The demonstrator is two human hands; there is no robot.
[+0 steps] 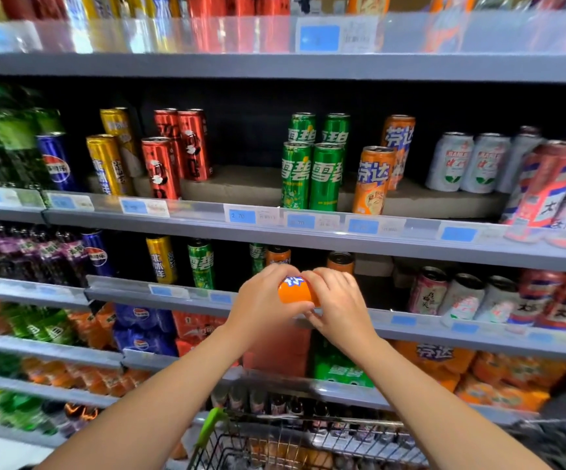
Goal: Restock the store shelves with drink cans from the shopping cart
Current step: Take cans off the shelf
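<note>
Step in hand: shelving one can. Both hands hold an orange Fanta can [294, 293] at the lip of the third shelf [410, 325], in front of the slot where two orange cans [340, 262] already stand farther back.

Left hand [264, 301] wraps the can's left side, fingers curled over the top, thumb under. Right hand [337, 300] cups the right side, fingertips meeting the left's over the can. The can sits between the two palms, mostly hidden; only a patch of label shows.

Next move, by my reading: push the can past the clear price rail [179, 293] and set it upright ahead of the orange pair (rail edge could catch the base).

Shopping cart [308, 439] sits near, below the forearms, more cans inside.
</note>
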